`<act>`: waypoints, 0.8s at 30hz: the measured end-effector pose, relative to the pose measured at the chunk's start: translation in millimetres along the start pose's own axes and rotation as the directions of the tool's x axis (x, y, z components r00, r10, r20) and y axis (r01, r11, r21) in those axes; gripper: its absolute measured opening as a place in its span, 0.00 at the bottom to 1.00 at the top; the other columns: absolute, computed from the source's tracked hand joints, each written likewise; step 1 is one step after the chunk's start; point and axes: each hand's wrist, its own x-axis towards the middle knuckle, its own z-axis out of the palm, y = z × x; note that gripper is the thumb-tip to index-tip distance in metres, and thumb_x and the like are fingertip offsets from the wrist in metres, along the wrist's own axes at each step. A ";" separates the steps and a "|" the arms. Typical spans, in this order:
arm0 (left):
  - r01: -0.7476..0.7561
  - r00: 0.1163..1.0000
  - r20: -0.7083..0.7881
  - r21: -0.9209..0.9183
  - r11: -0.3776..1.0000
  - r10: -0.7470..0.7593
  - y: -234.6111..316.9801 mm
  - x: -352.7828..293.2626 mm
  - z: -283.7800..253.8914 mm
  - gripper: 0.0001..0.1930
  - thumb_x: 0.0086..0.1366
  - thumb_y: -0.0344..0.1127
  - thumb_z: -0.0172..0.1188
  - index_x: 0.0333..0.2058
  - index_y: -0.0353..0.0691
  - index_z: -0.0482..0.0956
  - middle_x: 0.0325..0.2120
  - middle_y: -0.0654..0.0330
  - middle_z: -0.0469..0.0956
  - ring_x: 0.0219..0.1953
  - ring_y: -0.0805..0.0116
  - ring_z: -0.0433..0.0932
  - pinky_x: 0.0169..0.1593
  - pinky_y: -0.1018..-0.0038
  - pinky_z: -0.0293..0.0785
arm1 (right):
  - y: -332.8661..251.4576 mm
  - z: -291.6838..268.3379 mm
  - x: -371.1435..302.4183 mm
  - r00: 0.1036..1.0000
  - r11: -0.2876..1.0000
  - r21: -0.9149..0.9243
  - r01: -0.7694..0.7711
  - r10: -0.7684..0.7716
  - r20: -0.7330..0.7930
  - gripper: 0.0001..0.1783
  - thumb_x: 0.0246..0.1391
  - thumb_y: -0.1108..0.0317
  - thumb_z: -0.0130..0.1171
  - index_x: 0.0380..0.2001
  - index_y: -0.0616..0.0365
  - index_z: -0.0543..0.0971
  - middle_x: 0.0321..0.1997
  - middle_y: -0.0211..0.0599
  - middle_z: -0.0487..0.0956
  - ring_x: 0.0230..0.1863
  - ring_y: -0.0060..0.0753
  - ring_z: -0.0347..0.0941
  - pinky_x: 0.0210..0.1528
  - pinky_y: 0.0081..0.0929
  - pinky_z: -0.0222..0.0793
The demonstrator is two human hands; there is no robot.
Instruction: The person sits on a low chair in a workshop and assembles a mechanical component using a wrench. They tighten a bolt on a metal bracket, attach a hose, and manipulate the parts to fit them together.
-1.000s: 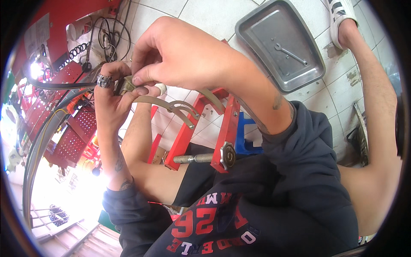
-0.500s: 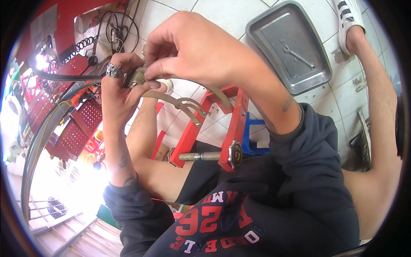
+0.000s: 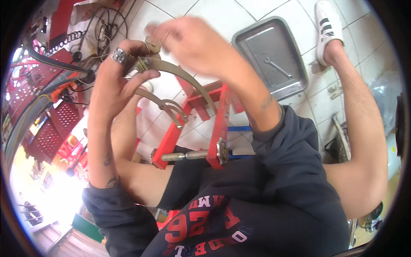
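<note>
My left hand (image 3: 109,81), with a chunky ring on one finger, grips the far end of a pair of curved metal arms (image 3: 182,73). Near its fingertips a small metal piece with a rounded end (image 3: 152,44) sticks out. The arms bend back toward a red metal stand (image 3: 220,113), which stands between my legs and has a threaded spindle (image 3: 188,156) and a round knob (image 3: 222,150). My right hand (image 3: 188,45) is raised just right of the metal piece. Motion smears its fingers, so whether they hold anything is unclear.
On the tiled floor at the far right lies a grey metal tray (image 3: 302,70) with a wrench (image 3: 278,68) in it. Hoses and coiled cables (image 3: 105,34) hang at the far left beside red perforated panels (image 3: 45,132). A blue plastic thing (image 3: 239,128) shows behind the stand.
My right hand has come off the joint of the curved arms and moved up and away. My left hand stays on it. The whole view has shifted somewhat.
</note>
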 end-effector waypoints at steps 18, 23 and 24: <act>-0.111 0.993 -0.019 0.142 0.984 0.115 -3.6 2.7 -9.6 0.22 0.58 0.48 0.72 0.39 0.34 0.77 0.31 0.51 0.77 0.36 0.57 0.76 0.42 0.66 0.74 | 221.2 -77.4 -184.2 0.743 0.479 -0.579 -0.660 0.302 -0.597 0.26 0.60 0.47 0.59 0.30 0.65 0.81 0.29 0.55 0.81 0.35 0.61 0.79 0.39 0.48 0.72; -0.044 0.998 0.048 0.113 0.993 0.039 3.8 1.8 -20.0 0.22 0.57 0.46 0.73 0.40 0.34 0.79 0.36 0.52 0.80 0.41 0.61 0.78 0.46 0.65 0.75 | 212.0 -49.3 -239.0 0.756 0.464 -0.602 -0.650 0.478 -0.448 0.20 0.59 0.50 0.60 0.36 0.58 0.80 0.36 0.53 0.82 0.42 0.59 0.78 0.42 0.49 0.73; 0.011 0.997 0.078 0.093 0.996 -0.018 4.9 4.9 -18.2 0.22 0.57 0.46 0.73 0.41 0.35 0.78 0.37 0.52 0.80 0.41 0.62 0.77 0.47 0.66 0.75 | 214.0 -46.8 -254.7 0.781 0.477 -0.627 -0.616 0.472 -0.408 0.18 0.58 0.52 0.62 0.39 0.57 0.79 0.38 0.51 0.82 0.43 0.58 0.78 0.43 0.48 0.73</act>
